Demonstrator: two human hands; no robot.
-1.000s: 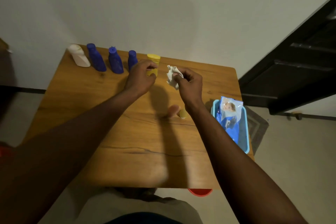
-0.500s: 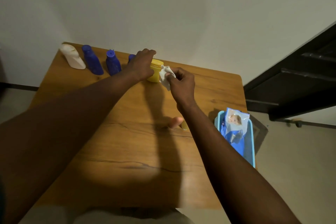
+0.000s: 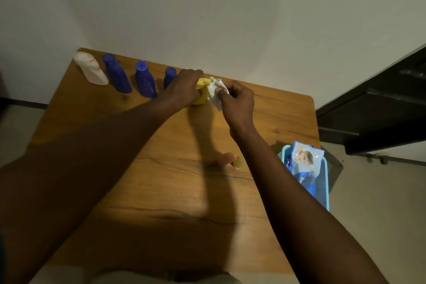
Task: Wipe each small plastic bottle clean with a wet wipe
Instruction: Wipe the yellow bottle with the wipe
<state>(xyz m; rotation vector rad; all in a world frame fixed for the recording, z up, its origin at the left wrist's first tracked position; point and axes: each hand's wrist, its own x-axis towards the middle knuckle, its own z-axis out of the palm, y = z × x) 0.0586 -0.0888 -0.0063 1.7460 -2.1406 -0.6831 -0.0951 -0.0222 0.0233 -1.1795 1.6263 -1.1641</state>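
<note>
The small yellow plastic bottle (image 3: pixel 201 100) stands upright near the far edge of the wooden table (image 3: pixel 161 191), roughly midway along it, at the right end of a row with three blue plastic bottles (image 3: pixel 145 80) and a white curved plastic bottle (image 3: pixel 92 69) toward the far left corner. The left hand (image 3: pixel 184 87) has its fingers curled round the yellow bottle's left side and steadies it. The right hand (image 3: pixel 238 101) pinches a crumpled white wet wipe (image 3: pixel 214 93) between thumb and fingertips, and the wipe touches the bottle's right side near the cap. The bottle is probably light, fairly stiff and smooth, so it would likely tip or skid under rubbing. A hold round the body, low down, should brace it while leaving the cap and the free side open. Once damp it may turn slippery. The wipe is soft and limp and works best bunched. A blue wipes packet (image 3: pixel 304 161) sits in a light blue plastic tray (image 3: pixel 323 182) at the right edge.
</note>
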